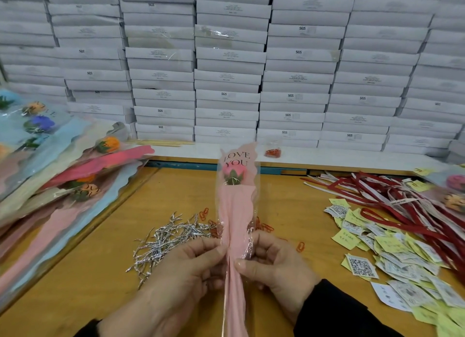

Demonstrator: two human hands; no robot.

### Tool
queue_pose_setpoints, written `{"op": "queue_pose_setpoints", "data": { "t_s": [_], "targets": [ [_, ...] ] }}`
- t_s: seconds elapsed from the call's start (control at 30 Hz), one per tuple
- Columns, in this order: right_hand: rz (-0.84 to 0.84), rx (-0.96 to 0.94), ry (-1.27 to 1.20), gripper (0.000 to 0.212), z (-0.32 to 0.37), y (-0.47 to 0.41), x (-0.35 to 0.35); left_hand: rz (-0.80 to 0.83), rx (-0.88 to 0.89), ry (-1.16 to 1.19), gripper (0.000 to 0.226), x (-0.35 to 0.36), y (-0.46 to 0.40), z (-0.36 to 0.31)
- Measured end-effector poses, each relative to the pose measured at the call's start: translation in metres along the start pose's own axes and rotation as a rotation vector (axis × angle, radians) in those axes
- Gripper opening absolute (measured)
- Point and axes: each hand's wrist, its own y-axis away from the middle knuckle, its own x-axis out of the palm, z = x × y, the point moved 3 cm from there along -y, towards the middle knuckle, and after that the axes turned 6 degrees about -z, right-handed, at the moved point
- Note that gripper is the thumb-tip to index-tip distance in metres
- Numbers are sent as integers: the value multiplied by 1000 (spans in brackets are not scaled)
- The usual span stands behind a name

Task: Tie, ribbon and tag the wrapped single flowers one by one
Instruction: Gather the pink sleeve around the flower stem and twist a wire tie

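Observation:
A single pink flower (232, 172) stands upright in a pink paper and clear film wrap (235, 211) printed "LOVE YOU". My left hand (183, 268) and my right hand (274, 263) pinch the wrap together at its narrow waist, one from each side, thumbs in front. A heap of silver twist ties (166, 238) lies on the wooden table just left of my hands. Red and white ribbons (392, 198) are spread at the right. Yellow and white paper tags (392, 261), some with QR codes, lie scattered below the ribbons.
A pile of wrapped flowers (63, 175) in several colours lies at the left. More wrapped flowers (453, 188) sit at the far right edge. Orange paper clips (266, 227) lie loose behind the wrap, a bag of them (273, 151) on the white ledge. Stacked white boxes (226, 60) fill the back.

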Motion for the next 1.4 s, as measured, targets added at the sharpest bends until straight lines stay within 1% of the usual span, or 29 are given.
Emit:
{"op": "queue_pose_setpoints", "data": {
  "t_s": [0.23, 0.33, 0.47, 0.57, 0.7, 0.93, 1.1, 1.27, 1.4],
  "targets": [
    [-14, 21, 41, 21, -2, 1, 1, 50, -7, 84, 12, 2, 1, 2],
    [-16, 17, 44, 21, -1, 1, 2, 49, 30, 112, 13, 5, 1, 1],
    [-68, 31, -3, 25, -2, -1, 2, 18, 108, 126, 15, 5, 0, -2],
    [-104, 35, -79, 14, -2, -2, -1, 14, 128, 121, 19, 4, 0, -4],
    [-136, 31, -89, 6, -3, -3, -5, -7, 129, 114, 27, 3, -1, -4],
    [-156, 39, -91, 8, -6, -4, -6, 19, 100, 130, 25, 4, 1, -3],
    [-133, 70, -99, 11, -7, -4, -4, 72, 75, 93, 34, 6, 2, -1],
    [-117, 67, -87, 10, -7, -4, -3, 105, 59, 98, 30, 7, 4, -1],
    [-112, 67, -74, 11, -7, -2, -3, 85, 57, 85, 27, 5, 2, 0]
  ]
}}
